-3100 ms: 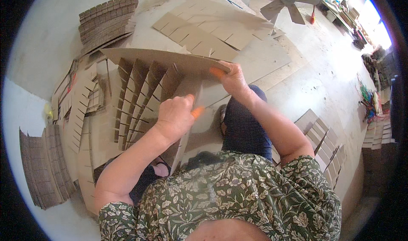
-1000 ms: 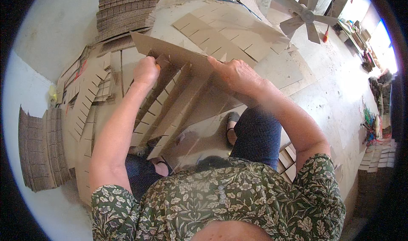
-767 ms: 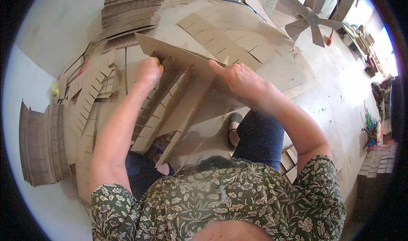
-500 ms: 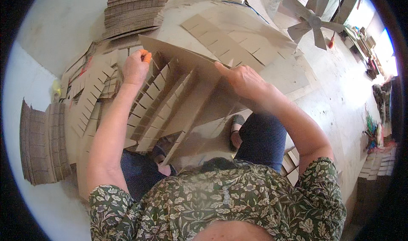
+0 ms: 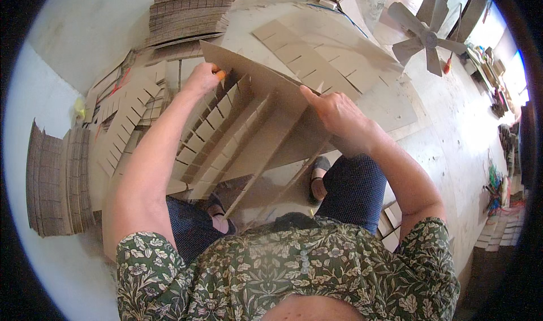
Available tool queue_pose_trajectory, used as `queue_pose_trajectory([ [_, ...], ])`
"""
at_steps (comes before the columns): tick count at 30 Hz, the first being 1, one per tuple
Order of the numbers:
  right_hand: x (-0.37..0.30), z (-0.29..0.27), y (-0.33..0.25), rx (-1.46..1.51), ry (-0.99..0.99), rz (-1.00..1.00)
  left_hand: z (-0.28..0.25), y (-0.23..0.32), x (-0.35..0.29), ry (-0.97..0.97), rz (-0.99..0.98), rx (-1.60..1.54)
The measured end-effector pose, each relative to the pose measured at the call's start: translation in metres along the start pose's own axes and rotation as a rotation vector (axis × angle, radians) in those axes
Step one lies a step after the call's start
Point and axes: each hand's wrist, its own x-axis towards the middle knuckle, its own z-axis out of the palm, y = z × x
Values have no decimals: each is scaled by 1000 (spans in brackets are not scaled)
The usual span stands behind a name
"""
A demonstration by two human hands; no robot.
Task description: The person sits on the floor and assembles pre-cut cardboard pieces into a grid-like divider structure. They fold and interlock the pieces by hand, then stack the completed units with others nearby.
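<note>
Between my arms stands a partly assembled cardboard divider. Its tall brown cardboard panel (image 5: 254,75) runs slantwise across the far side, and several slotted cardboard strips (image 5: 218,117) reach from it toward my feet. My left hand (image 5: 202,80), with orange covers on the fingertips, is closed at the panel's left end beside the strip ends; what lies between its fingers is hidden. Farther right, my right hand (image 5: 339,114) grips the panel by its upper edge. One finger lies along that edge, and the other fingers are partly hidden.
Slotted cardboard pieces (image 5: 127,111) lie loosely at the left. Stacks of strips stand at the far left (image 5: 48,179) and at the back (image 5: 192,9). Flat slotted sheets (image 5: 305,55) lie beyond the divider. A grey fan (image 5: 428,38) stands at the back right.
My left hand has moved right along the panel, its orange fingertips now farther in from the panel's left corner. My right hand keeps its hold. The whole view has shifted slightly.
</note>
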Motion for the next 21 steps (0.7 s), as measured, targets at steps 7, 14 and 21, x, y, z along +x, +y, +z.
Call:
queue_pose_trajectory([
  [7, -4, 0, 0, -1, 30, -4, 11, 23, -7, 3, -39, 267],
  [14, -4, -6, -4, -15, -24, 15, -1, 20, -18, 141, -163, 400],
  [21, 10, -6, -13, -112, -24, -9, -14, 4, -24, 52, -52, 109],
])
